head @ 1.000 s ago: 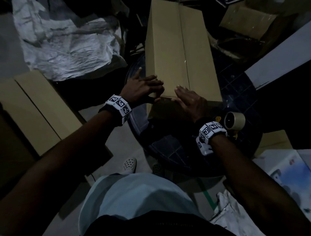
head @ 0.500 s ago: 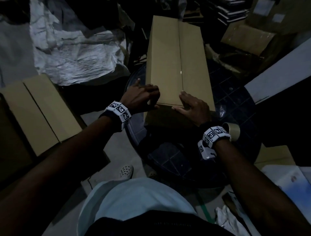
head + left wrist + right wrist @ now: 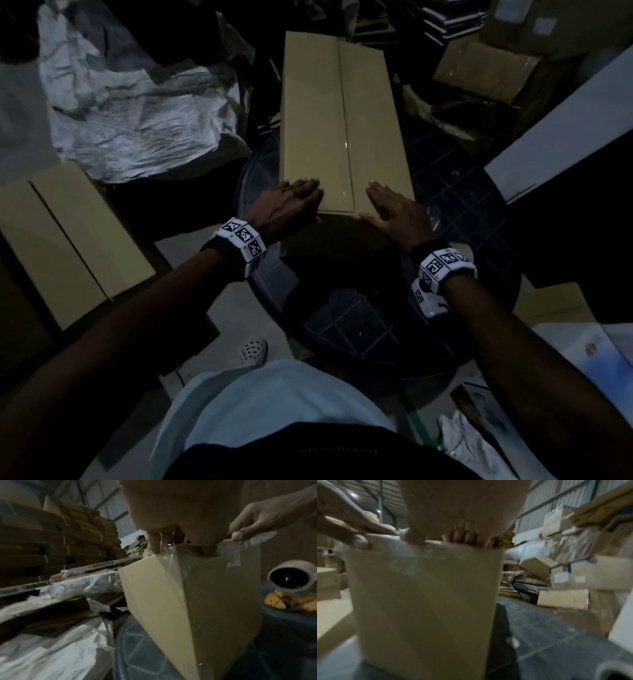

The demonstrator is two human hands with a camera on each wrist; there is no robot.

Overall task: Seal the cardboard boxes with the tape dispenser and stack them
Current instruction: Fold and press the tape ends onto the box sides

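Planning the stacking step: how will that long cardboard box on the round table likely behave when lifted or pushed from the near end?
The cardboard box likely stays fairly stiff: its flaps are closed and clear tape runs over the seam. It is long and overhangs the round table at the far end, so pushing it away may tip it. Weight cannot be judged. The left hand and right hand lie flat near its end.
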